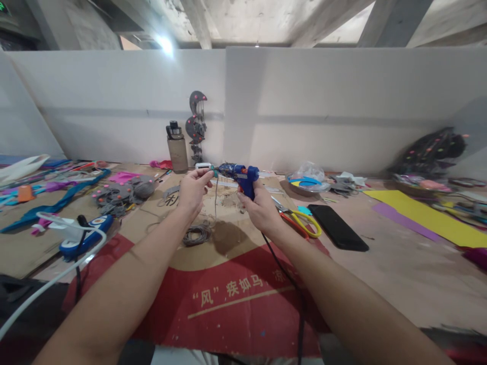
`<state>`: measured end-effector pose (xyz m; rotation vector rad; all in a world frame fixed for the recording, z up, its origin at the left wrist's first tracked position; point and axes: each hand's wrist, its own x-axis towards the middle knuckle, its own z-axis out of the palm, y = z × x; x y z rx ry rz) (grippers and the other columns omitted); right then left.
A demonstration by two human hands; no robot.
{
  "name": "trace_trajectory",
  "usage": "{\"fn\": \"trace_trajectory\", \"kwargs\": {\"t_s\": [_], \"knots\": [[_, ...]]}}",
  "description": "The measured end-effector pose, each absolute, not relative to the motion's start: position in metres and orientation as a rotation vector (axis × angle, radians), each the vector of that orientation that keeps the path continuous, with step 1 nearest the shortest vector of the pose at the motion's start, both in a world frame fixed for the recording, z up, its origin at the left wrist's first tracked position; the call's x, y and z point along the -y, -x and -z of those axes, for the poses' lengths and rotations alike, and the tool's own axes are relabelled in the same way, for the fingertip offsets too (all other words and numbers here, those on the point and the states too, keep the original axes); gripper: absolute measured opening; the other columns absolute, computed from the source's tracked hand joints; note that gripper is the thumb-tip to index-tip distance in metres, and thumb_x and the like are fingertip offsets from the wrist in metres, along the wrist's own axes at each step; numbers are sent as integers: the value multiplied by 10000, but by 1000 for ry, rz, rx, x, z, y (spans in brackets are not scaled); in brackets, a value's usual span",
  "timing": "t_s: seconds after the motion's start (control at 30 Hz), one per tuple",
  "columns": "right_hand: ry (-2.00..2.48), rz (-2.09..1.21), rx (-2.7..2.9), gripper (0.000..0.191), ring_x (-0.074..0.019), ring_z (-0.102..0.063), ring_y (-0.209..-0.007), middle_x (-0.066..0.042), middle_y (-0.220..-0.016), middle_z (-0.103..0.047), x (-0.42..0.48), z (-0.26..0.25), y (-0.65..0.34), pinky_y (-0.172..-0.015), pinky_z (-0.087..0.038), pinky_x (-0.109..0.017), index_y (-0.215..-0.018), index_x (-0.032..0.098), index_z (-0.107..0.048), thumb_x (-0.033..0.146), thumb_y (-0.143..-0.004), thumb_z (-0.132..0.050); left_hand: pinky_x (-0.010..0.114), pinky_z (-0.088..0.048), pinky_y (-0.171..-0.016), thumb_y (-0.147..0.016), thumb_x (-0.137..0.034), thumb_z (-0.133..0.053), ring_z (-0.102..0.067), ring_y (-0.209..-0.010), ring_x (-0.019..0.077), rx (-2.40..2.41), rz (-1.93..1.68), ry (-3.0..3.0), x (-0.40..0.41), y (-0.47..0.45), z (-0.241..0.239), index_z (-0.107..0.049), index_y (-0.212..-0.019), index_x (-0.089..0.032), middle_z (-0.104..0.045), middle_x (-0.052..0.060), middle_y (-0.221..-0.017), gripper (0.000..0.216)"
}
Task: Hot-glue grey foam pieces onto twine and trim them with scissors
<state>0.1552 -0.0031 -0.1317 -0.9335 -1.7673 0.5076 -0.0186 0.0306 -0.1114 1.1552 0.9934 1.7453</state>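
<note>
At the centre of the frame, the right hand (pixel 261 205) is wrapped around the handle of a blue glue gun (pixel 248 178), its nozzle pointing toward the left of the frame. Just left of centre, the left hand (pixel 193 191) pinches a small teal piece (pixel 215 173) at its fingertips, right by the nozzle; whether the two touch is too small to tell. The hands are apart from each other, with the gun spanning the gap. A strand of grey cord (pixel 216 200) hangs below the left fingertips, and a coil of grey cord (pixel 197 235) lies beneath on the cardboard (pixel 243 324) covering the middle of the worktop (pixel 395 284).

The step in hand looks like gluing at the tip. To do it well, the left fingers should grip the piece at its far edge, clear of hot metal, while the right hand squeezes lightly for a small, even bead. Steadying both wrists would help, since the work is held in mid-air. The dangling strand should be kept off the nozzle, and the gun's black cable (pixel 279 263), running to the bottom of the frame, left slack. The scissors (pixel 314 223), right of centre, lie near enough for trimming.
</note>
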Motion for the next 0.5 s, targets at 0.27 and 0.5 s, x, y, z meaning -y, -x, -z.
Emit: {"fn": "trace_trajectory", "kwargs": {"t_s": [0.27, 0.5], "knots": [[916, -630, 1698, 233, -153, -511, -672, -38, -869, -589, 7, 128, -153, -625, -452, -312, -1000, 218, -498, 304, -784, -506, 156, -168, -344, -573, -247, -737, -433, -447, 39, -939, -1720, -1052, -31, 21, 110, -622, -724, -156, -518, -26, -585, 210], [763, -1162, 1240, 268, -88, -510, -586, -18, -940, -634, -2, 123, -157, -584, -480, -259, -966, 227, -441, 321, -726, -516, 145, -150, -337, -528, -208, -754, -414, -426, 20, -908, -1658, -885, -33, 25, 109, -591, -687, -141, -512, -39, -570, 237]]}}
